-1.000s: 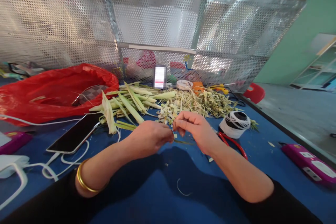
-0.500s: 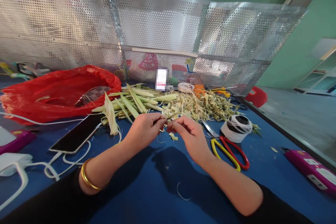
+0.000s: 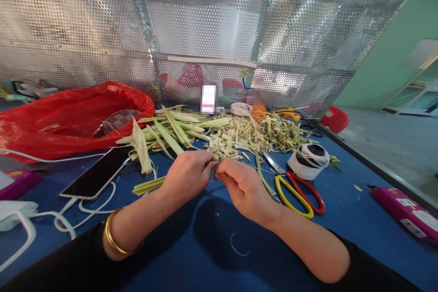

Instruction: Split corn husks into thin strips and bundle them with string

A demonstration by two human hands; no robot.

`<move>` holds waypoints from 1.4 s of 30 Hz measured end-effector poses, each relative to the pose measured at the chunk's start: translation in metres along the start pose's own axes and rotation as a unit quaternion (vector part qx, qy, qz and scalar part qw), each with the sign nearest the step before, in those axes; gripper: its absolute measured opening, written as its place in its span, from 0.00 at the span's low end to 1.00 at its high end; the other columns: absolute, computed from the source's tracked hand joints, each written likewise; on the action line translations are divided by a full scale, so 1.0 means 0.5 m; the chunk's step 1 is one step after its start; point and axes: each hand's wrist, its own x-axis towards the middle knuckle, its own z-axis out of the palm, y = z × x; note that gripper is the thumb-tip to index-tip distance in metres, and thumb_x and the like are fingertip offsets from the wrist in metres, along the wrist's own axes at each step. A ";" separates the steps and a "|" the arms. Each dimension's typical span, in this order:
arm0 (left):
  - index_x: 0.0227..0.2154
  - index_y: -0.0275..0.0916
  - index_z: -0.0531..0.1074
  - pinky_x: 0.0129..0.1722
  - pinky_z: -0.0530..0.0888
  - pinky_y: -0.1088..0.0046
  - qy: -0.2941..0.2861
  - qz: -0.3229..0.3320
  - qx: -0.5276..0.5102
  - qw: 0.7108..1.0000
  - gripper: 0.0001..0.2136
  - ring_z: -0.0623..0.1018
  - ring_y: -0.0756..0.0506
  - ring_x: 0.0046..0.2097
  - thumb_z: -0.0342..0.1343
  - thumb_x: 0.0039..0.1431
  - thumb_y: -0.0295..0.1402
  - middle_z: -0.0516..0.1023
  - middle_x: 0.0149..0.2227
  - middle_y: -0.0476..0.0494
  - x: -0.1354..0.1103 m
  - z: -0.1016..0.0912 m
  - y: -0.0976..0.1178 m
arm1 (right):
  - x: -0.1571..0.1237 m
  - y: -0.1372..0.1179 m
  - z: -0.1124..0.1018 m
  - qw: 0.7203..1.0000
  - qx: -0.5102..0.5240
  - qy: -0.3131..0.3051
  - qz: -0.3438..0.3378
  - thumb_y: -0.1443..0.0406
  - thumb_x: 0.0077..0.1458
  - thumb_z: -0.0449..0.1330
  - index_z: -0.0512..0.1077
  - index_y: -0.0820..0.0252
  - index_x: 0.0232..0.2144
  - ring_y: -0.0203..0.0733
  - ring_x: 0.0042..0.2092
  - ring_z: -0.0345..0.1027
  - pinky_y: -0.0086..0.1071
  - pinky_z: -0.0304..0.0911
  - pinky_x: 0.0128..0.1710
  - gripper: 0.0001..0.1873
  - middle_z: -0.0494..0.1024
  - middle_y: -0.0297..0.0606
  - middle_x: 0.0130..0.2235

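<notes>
My left hand [image 3: 190, 171] is closed in a pinch above the blue table, with a gold bangle on the wrist. My right hand [image 3: 242, 187] is closed too, its fingertips almost touching the left ones. Whatever lies between the fingers is too small or hidden to make out. Green stalks [image 3: 148, 185] poke out to the left of my left wrist. A long green strip [image 3: 260, 171] runs down behind my right hand. Just right of it lie scissors [image 3: 294, 196] with one yellow and one red handle, beside a spool of white string [image 3: 309, 162].
Pale corn husks [image 3: 174, 130] and a heap of dried plant scraps [image 3: 260, 132] lie at the back before a perforated metal screen [image 3: 205, 23]. On the left are a red plastic bag [image 3: 75, 100], a phone [image 3: 97, 175] and white cables. A purple power strip [image 3: 404, 214] lies right.
The thin piece raised between my fingertips no longer shows. My right fingers have curled inward. Green stalks now show by my left wrist, and a green strip behind my right hand.
</notes>
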 end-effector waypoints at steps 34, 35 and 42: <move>0.27 0.36 0.74 0.24 0.65 0.77 -0.038 -0.116 -0.277 0.953 0.11 0.70 0.51 0.23 0.49 0.57 0.35 0.70 0.19 0.53 0.014 -0.023 -0.010 | 0.003 0.003 -0.014 0.995 0.019 0.094 -0.022 0.70 0.59 0.53 0.67 0.56 0.30 0.41 0.44 0.66 0.37 0.63 0.45 0.06 0.70 0.41 0.41; 0.27 0.36 0.75 0.24 0.65 0.77 -0.038 -0.116 -0.266 0.956 0.11 0.70 0.51 0.23 0.49 0.57 0.34 0.70 0.19 0.53 0.013 -0.022 -0.009 | 0.005 0.002 -0.015 0.995 0.026 0.093 -0.017 0.70 0.59 0.53 0.67 0.56 0.30 0.41 0.44 0.66 0.37 0.63 0.44 0.06 0.71 0.40 0.40; 0.24 0.37 0.74 0.27 0.66 0.77 -0.042 -0.092 -0.239 0.966 0.12 0.71 0.51 0.24 0.49 0.56 0.34 0.72 0.20 0.52 0.014 -0.013 -0.011 | 0.011 0.005 -0.013 0.999 0.031 -0.013 -0.030 0.69 0.62 0.49 0.65 0.57 0.31 0.37 0.36 0.66 0.32 0.62 0.37 0.08 0.71 0.37 0.34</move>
